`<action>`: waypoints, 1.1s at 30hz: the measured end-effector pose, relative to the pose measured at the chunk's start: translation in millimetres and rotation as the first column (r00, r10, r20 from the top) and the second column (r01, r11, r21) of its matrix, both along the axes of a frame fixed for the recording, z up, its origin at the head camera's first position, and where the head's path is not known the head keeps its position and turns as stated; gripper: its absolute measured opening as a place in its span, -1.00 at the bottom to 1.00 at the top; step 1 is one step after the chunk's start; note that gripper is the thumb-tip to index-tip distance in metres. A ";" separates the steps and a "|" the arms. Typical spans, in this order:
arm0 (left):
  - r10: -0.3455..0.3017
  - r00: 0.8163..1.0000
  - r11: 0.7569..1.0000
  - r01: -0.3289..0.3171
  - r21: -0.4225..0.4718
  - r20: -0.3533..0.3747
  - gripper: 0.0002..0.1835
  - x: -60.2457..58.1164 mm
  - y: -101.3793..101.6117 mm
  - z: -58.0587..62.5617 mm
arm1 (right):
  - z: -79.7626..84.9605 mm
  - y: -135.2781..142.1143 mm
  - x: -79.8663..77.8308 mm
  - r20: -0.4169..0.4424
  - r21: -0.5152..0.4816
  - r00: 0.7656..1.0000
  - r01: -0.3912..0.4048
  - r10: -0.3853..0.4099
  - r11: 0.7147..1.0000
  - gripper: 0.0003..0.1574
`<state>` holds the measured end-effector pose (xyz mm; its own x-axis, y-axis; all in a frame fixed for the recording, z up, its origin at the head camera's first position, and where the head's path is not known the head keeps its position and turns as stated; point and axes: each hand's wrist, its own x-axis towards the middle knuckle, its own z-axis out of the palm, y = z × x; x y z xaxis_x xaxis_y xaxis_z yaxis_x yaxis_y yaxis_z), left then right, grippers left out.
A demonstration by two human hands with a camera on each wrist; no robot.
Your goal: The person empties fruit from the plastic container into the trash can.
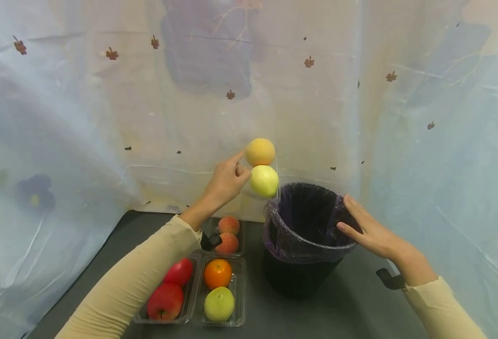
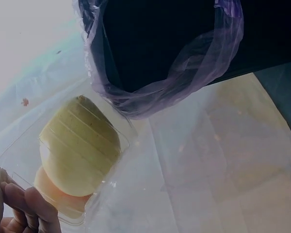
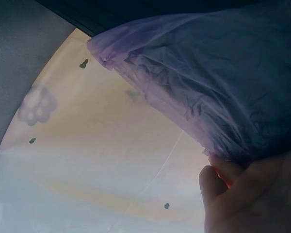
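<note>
My left hand (image 1: 228, 179) grips the edge of a clear plastic tray (image 2: 122, 141), raised and tipped beside the bin's left rim. In it are a yellow-orange round fruit (image 1: 260, 151) and, below that, a yellow-green fruit (image 1: 264, 181). The left wrist view shows the tray's ribbed underside and curled fingers (image 2: 31, 206) at its edge. A black trash bin (image 1: 295, 278) with a thin purple liner bag (image 1: 289, 242) stands upright on the table. At its right rim, my right hand (image 1: 373, 233) holds on, thumb over the inner side and fingers along the outside.
Left of the bin stand several clear trays: one with red apples (image 1: 165, 301), one with an orange (image 1: 217, 274) and a green fruit (image 1: 219, 304), and one behind with reddish peach-like fruits (image 1: 228, 225). A patterned curtain (image 1: 202, 122) encloses the dark table (image 1: 270, 315).
</note>
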<state>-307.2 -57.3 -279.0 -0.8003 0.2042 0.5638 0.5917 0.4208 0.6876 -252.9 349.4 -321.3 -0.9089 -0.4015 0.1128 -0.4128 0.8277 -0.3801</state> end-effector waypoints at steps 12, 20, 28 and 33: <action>0.014 0.999 0.999 -0.015 -0.032 -0.052 -0.31 -0.9 7.4 -1.3 | -0.3 -0.6 0.3 0.002 0.005 1.000 0.005 -0.005 1.000 0.04; 0.019 0.997 0.998 -0.024 -0.052 -0.081 -0.30 -1.7 8.7 -2.3 | -0.3 -0.6 -0.8 -0.001 0.011 1.000 0.008 -0.008 1.000 0.04; 0.034 0.993 0.997 -0.042 -0.068 -0.109 -0.29 -2.6 9.5 -3.2 | 0.0 -1.0 -0.2 0.007 0.010 1.000 0.014 -0.014 1.000 0.05; 0.044 0.988 0.995 -0.056 -0.077 -0.149 -0.29 -2.3 12.4 -3.4 | -0.6 0.0 -0.7 0.009 0.003 1.000 0.010 -0.010 1.000 0.04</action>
